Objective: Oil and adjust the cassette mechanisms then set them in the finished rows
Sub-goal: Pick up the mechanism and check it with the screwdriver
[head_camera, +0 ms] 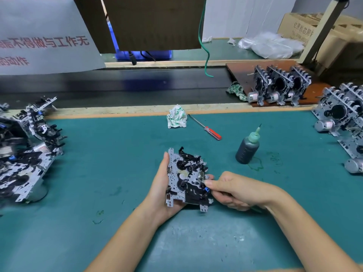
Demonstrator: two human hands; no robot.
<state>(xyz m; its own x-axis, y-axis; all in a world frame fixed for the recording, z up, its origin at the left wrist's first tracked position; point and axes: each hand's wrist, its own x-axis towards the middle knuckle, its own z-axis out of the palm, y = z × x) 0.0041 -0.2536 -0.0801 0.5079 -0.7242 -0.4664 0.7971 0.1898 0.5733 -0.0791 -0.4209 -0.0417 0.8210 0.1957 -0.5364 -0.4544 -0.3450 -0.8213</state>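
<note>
- Two hands work over the green tabletop (pixel 98 163): left hand (pixel 161 191) grips one cassette mechanism (pixel 186 179) from beneath, held clear of the surface
- Right hand (pixel 233 191) pinches a small part at its right edge
- Oil bottle (pixel 247 150) upright just beyond; red-handled screwdriver (pixel 206 127) behind
- Finished rows (pixel 280 87) stand far right

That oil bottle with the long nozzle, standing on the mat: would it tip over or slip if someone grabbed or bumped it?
The oil bottle stands upright, tall and narrow, so a sideways bump would probably tip it. It looks like soft plastic, likely giving when squeezed. The green smears on the mat beside its base suggest drips, so it may be slippery.
</note>
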